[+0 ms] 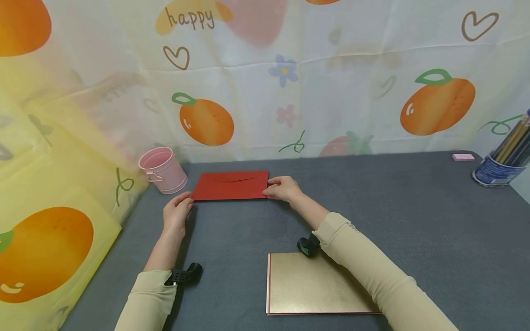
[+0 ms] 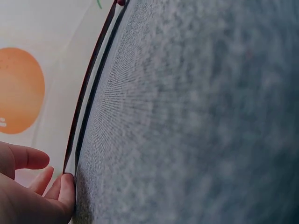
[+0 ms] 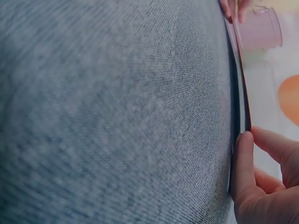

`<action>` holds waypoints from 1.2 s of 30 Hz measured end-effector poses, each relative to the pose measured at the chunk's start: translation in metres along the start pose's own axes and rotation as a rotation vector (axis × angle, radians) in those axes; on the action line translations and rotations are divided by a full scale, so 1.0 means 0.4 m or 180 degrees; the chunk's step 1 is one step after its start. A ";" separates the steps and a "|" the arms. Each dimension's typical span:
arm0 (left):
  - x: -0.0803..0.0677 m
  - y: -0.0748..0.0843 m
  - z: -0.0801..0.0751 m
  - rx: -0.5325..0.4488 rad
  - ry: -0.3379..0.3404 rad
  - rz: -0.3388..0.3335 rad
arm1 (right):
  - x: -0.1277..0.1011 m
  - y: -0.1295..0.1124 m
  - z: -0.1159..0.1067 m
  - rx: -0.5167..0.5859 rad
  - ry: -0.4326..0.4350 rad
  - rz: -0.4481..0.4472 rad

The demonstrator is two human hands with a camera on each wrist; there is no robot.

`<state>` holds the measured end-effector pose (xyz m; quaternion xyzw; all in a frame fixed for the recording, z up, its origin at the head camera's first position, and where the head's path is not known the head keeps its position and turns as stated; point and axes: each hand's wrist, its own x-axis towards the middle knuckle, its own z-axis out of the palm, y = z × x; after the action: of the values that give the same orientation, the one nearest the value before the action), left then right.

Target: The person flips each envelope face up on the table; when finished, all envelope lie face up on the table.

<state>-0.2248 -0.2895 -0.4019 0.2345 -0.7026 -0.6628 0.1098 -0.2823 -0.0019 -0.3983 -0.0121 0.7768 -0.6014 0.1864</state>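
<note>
A flat red envelope [image 1: 232, 185] with a slit-like line across its top lies level at the back of the grey table. At its left front corner, the thumb and fingertips of my left hand [image 1: 175, 214] pinch the edge, while the index finger stands apart in the left wrist view. My right hand [image 1: 283, 189] pinches the right edge between thumb and index finger, as the right wrist view shows [image 3: 268, 182]. Seen edge-on in both wrist views, the envelope [image 2: 88, 79] has a dark line along its underside. Whether it touches the cloth I cannot tell.
Beside my left hand stands a pink bucket [image 1: 163, 171]. A stack of gold sheets with red edges [image 1: 314, 285] lies partly under my right forearm. Far right are a cup of pencils [image 1: 498, 170] and a pink eraser [image 1: 463, 157]. A printed curtain [image 1: 256, 92] hangs behind.
</note>
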 end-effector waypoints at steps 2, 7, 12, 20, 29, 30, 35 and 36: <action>-0.004 0.003 0.003 0.0137 0.0006 0.0014 | -0.001 0.001 0.000 0.0019 0.0028 0.0023; -0.013 0.005 0.012 0.0449 0.0028 0.0078 | -0.004 0.000 -0.002 0.0200 0.0018 0.0089; -0.027 0.008 0.022 0.0585 -0.0060 0.0113 | -0.011 -0.002 -0.009 0.0402 -0.0015 0.0153; -0.044 0.015 0.035 0.0635 -0.0175 0.0076 | -0.021 0.005 -0.029 0.0502 -0.0119 0.0162; -0.069 0.027 0.047 0.0479 -0.0245 0.0160 | -0.054 -0.002 -0.063 0.0547 -0.0295 0.0071; -0.076 0.032 0.051 0.0453 -0.0270 0.0198 | -0.059 -0.004 -0.069 0.0551 -0.0304 0.0051; -0.131 0.066 0.085 0.0248 -0.0522 0.0465 | -0.089 -0.012 -0.103 0.0513 -0.0316 -0.0101; -0.144 0.073 0.094 0.0208 -0.0602 0.0533 | -0.096 -0.012 -0.110 0.0508 -0.0309 -0.0128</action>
<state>-0.1977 -0.2286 -0.3678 0.1149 -0.7481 -0.6473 0.0903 -0.2608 0.0471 -0.3738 -0.0419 0.7161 -0.6637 0.2122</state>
